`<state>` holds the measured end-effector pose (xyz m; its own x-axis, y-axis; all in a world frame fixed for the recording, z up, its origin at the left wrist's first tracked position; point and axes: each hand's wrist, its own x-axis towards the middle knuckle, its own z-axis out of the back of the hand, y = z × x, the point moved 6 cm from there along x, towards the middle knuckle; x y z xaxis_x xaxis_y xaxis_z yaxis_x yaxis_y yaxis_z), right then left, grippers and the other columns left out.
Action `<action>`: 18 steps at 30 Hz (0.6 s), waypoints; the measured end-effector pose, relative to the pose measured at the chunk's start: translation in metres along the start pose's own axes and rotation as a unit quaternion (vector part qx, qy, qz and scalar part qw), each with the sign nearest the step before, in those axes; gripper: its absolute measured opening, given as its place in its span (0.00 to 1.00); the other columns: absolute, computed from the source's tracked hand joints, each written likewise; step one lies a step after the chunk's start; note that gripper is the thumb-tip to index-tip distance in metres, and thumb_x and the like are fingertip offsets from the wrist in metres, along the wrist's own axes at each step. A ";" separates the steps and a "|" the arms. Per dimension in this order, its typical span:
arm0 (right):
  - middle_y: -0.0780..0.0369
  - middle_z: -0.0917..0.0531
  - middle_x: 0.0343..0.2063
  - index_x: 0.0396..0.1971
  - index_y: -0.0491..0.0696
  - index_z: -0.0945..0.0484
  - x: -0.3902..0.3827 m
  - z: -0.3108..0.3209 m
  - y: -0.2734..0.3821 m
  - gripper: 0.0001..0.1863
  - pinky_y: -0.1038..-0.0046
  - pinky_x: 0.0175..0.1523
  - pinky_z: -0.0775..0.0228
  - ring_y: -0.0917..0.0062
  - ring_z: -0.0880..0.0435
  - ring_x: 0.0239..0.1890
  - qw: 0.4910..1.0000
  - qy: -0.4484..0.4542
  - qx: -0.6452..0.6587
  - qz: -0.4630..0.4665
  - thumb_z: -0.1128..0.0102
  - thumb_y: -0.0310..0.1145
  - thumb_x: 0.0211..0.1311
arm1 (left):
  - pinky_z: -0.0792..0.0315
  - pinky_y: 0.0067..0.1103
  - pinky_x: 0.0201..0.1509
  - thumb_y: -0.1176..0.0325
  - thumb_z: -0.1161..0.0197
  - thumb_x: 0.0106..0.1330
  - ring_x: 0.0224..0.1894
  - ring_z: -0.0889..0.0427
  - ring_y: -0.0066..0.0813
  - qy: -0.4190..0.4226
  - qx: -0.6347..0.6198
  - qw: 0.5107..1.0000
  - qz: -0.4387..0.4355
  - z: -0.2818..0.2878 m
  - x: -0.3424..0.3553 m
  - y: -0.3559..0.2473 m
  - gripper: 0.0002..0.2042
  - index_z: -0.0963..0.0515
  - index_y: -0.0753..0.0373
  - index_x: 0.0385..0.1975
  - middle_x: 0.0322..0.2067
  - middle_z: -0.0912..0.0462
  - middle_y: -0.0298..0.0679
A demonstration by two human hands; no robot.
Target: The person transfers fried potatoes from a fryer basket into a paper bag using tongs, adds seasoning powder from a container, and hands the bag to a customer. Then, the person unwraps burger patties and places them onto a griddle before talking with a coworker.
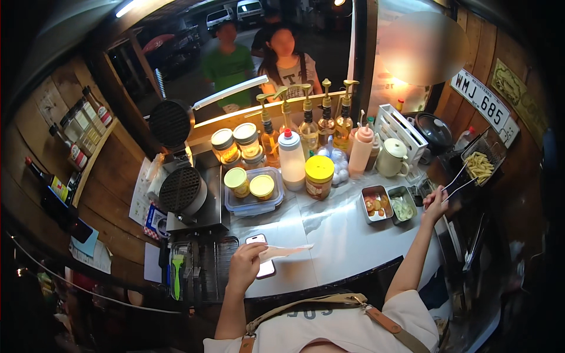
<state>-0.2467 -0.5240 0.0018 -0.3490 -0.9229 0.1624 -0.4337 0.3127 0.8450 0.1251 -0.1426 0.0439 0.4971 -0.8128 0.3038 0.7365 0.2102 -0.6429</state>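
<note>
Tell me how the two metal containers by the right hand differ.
Contents: the left metal container holds orange-red pieces, while the right metal container holds pale green pieces.
Place: the right metal container sits closer to the right hand; the left metal container is farther from it.
Shared: both are open-topped, roughly rectangular and on the counter.

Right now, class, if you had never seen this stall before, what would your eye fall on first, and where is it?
The bright yellow-lidded jar near the middle of the pale counter would probably draw the eye first. Next might come the round waffle iron at the left, standing open. Toward the far right, the right hand grips slim metal rods leading to golden fries in a wire basket.
</note>
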 end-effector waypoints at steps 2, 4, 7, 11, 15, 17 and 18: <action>0.69 0.37 0.13 0.28 0.47 0.33 0.025 -0.006 0.015 0.04 0.83 0.13 0.48 0.88 0.40 0.10 0.997 0.011 0.081 0.003 0.51 0.31 0.60 | 0.31 0.27 0.43 0.83 0.48 0.46 0.37 0.24 0.38 -0.005 -0.002 1.000 -0.003 0.001 -0.002 -0.002 0.13 0.21 0.63 0.30 0.34 0.20 0.39; 0.69 0.37 0.13 0.29 0.47 0.33 0.017 -0.008 0.010 0.04 0.83 0.12 0.48 0.87 0.41 0.09 0.997 0.013 0.079 0.006 0.51 0.31 0.60 | 0.31 0.27 0.43 0.83 0.48 0.46 0.36 0.24 0.38 -0.007 0.001 1.000 -0.011 0.002 -0.003 -0.003 0.13 0.21 0.63 0.30 0.33 0.20 0.39; 0.69 0.36 0.14 0.28 0.47 0.33 -0.007 0.002 -0.005 0.06 0.84 0.13 0.49 0.88 0.40 0.10 1.000 0.020 0.009 0.009 0.50 0.32 0.60 | 0.31 0.27 0.42 0.83 0.48 0.46 0.36 0.24 0.38 -0.009 -0.001 1.000 -0.005 0.001 -0.003 -0.003 0.13 0.21 0.63 0.30 0.33 0.20 0.39; 0.69 0.36 0.13 0.29 0.47 0.33 0.015 -0.015 0.009 0.06 0.85 0.13 0.49 0.88 0.40 0.10 0.998 0.022 0.063 0.001 0.49 0.33 0.60 | 0.31 0.26 0.40 0.84 0.48 0.46 0.35 0.24 0.38 -0.007 -0.017 1.000 0.013 -0.001 -0.004 0.000 0.13 0.21 0.63 0.30 0.33 0.20 0.39; 0.70 0.37 0.13 0.29 0.47 0.33 -0.005 0.000 -0.001 0.06 0.86 0.14 0.48 0.88 0.39 0.11 1.000 0.014 0.014 -0.019 0.49 0.33 0.60 | 0.31 0.25 0.39 0.83 0.48 0.46 0.34 0.25 0.37 -0.020 -0.005 1.000 0.009 0.003 -0.006 0.000 0.13 0.21 0.63 0.29 0.33 0.20 0.39; 0.70 0.37 0.13 0.29 0.47 0.33 -0.006 0.002 -0.005 0.06 0.86 0.14 0.48 0.88 0.39 0.11 1.000 0.007 0.020 -0.020 0.49 0.33 0.60 | 0.31 0.25 0.38 0.83 0.48 0.46 0.34 0.24 0.37 -0.024 -0.003 1.000 0.010 0.005 -0.007 0.001 0.13 0.21 0.64 0.29 0.33 0.20 0.39; 0.69 0.37 0.14 0.30 0.47 0.32 -0.004 0.004 -0.006 0.06 0.86 0.14 0.48 0.88 0.40 0.11 0.999 -0.003 0.028 -0.020 0.49 0.32 0.60 | 0.30 0.25 0.37 0.84 0.48 0.46 0.35 0.24 0.37 -0.022 0.000 1.000 0.005 0.005 -0.006 0.001 0.13 0.21 0.64 0.29 0.33 0.20 0.41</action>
<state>-0.2457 -0.5209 -0.0056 -0.3355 -0.9336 0.1260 -0.4936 0.2882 0.8205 0.1250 -0.1343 0.0453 0.5234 -0.7863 0.3284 0.7323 0.2180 -0.6452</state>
